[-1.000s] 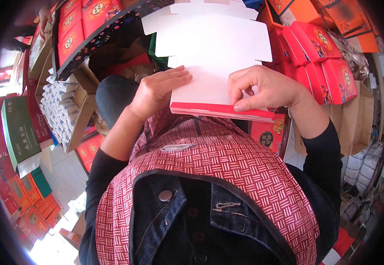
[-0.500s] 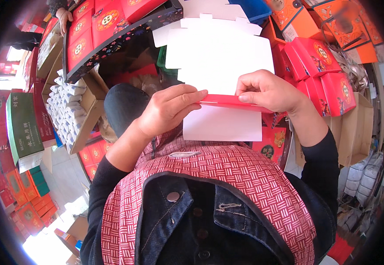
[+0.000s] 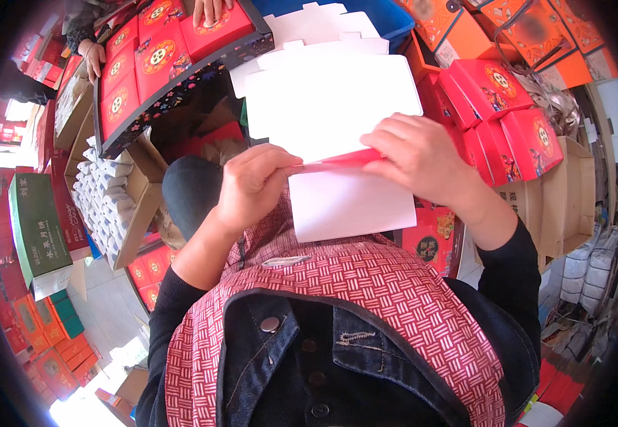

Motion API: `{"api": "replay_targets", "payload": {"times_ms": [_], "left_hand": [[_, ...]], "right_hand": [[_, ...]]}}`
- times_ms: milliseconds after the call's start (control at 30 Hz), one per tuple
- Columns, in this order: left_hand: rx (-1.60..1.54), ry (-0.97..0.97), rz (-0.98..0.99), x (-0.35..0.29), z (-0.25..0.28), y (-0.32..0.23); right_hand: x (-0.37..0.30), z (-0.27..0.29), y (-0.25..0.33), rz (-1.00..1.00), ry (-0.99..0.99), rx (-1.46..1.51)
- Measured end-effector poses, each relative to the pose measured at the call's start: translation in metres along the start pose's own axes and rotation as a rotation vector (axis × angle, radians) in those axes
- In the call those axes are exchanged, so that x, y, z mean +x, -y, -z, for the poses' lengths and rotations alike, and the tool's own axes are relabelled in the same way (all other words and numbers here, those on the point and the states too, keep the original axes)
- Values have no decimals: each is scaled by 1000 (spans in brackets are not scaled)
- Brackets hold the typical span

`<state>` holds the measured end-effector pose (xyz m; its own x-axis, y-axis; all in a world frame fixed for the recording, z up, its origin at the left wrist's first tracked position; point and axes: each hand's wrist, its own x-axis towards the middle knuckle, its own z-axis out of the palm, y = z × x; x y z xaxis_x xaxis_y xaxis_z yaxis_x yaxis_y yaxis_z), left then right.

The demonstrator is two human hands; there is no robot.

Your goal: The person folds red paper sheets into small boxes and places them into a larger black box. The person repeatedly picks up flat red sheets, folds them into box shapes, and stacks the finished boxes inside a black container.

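In front of me lies a flat cardboard box blank (image 3: 334, 99), white on the side facing up, with cut tabs along its far and left edges. A narrow red fold (image 3: 344, 159) crosses it, and a white flap (image 3: 353, 208) extends from there toward my lap. My left hand (image 3: 258, 186) pinches the left end of the fold, fingers closed. My right hand (image 3: 417, 158) is bent over the right part of the fold with its thumb underneath. That hand hides the fold's right end. Another white blank (image 3: 323, 21) lies beneath, at the far side.
Red gift boxes (image 3: 154, 57) sit in a dark flowered tray at far left, touched by another person's hands (image 3: 93, 58). A carton (image 3: 145, 191) of white wrapped packets stands at left. Stacked red boxes (image 3: 512, 135), orange boxes (image 3: 529, 28) and a blue bin (image 3: 387, 18) are at right and far.
My right hand has turned over, from a pinch to fingers laid across the fold. My left fingers have drawn back to its left end. Another person's second hand has appeared on the red boxes.
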<state>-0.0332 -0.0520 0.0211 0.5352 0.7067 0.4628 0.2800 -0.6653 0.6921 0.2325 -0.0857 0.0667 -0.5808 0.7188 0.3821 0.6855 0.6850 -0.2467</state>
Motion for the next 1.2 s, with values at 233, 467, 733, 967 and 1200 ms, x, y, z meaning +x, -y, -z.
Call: {"api": "replay_targets", "payload": {"times_ms": [233, 467, 733, 967, 1200], "left_hand": [[-664, -132, 481, 2, -7, 1], [-929, 100, 374, -27, 5, 13], [-886, 202, 755, -11, 2, -6], [-836, 214, 965, -19, -15, 4], [-975, 232, 976, -35, -20, 11]], "right_hand": [[-18, 24, -4, -259, 287, 448], [5, 38, -51, -497, -21, 599], [38, -32, -95, -239, 646, 4], [56, 4, -68, -479, 826, 990], [75, -51, -65, -607, 561, 477]]}}
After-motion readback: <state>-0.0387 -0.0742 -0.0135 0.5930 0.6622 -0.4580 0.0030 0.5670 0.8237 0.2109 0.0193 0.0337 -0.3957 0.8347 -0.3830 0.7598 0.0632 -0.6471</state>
